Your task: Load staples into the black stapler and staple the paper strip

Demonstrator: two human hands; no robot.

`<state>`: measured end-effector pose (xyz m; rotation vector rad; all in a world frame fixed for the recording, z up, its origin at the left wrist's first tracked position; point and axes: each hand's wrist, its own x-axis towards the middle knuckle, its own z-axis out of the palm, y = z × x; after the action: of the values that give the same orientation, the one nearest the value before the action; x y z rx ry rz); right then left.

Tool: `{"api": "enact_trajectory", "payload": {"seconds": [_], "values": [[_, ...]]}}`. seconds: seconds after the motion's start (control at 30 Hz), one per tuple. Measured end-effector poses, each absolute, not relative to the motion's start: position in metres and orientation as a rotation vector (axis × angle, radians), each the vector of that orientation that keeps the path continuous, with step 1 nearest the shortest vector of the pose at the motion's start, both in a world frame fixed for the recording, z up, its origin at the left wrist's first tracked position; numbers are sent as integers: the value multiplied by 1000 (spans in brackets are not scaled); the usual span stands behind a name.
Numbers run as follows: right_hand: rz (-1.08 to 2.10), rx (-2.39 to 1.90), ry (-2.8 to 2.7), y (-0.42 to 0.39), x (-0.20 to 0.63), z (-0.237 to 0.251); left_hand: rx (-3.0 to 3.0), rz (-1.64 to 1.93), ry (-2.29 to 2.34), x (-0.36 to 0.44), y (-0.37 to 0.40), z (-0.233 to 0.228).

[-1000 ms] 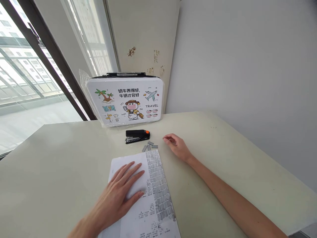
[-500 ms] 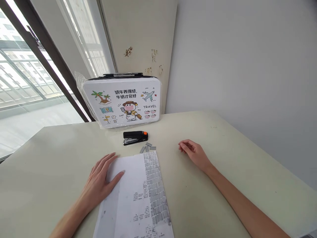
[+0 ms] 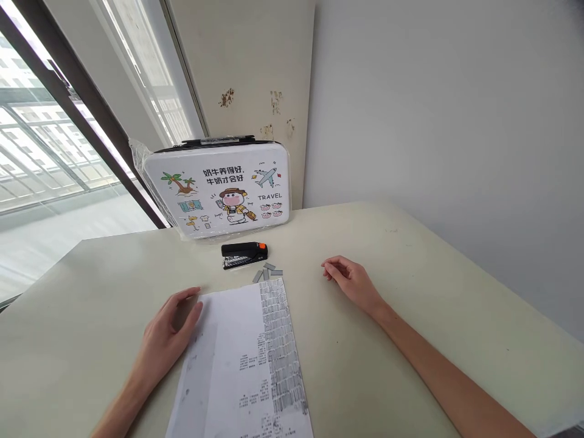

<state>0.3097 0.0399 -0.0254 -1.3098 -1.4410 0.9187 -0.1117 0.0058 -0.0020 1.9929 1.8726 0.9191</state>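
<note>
A printed paper sheet (image 3: pixel 246 359) lies on the pale table (image 3: pixel 410 292) in front of me. My left hand (image 3: pixel 166 331) rests at the sheet's left edge, fingers loosely apart, thumb touching the paper, holding nothing. My right hand (image 3: pixel 349 281) lies on the bare table to the right of the sheet, fingers loosely curled and empty. A black stapler with an orange end (image 3: pixel 243 254) sits just beyond the sheet. Several loose grey staple strips (image 3: pixel 268 270) lie between the stapler and the paper's top edge.
A white cartoon-printed case marked TRAVEL (image 3: pixel 218 187) stands upright at the back of the table, wrapped in clear plastic. A window with a dark frame (image 3: pixel 68 91) is at the left. A grey wall (image 3: pixel 433 109) rises behind and to the right.
My left hand slid off the middle of the sheet to its left edge. My right hand drew back to the right, away from the staples. The view shifted slightly.
</note>
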Motion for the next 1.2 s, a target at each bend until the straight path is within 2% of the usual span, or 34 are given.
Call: {"api": "enact_trajectory", "payload": {"seconds": [0.27, 0.53, 0.73, 0.83, 1.03, 1.2], "values": [[890, -1283, -1462, 43, 309, -27, 1951, 954, 1907, -100, 16, 11], [884, -1277, -1465, 43, 309, -24, 2573, 1086, 1746, -59, 79, 44], [884, -1284, -1460, 42, 309, -22, 2577, 518, 1711, -54, 139, 60], [888, -1288, -1457, 42, 308, -21, 2524, 371, 1653, -53, 149, 59], [907, -1290, -1446, 41, 307, -18, 2483, 450, 1700, -53, 145, 51], [932, -1263, -1422, 43, 307, -18, 2365, 698, 1915, -60, 133, 65]]}}
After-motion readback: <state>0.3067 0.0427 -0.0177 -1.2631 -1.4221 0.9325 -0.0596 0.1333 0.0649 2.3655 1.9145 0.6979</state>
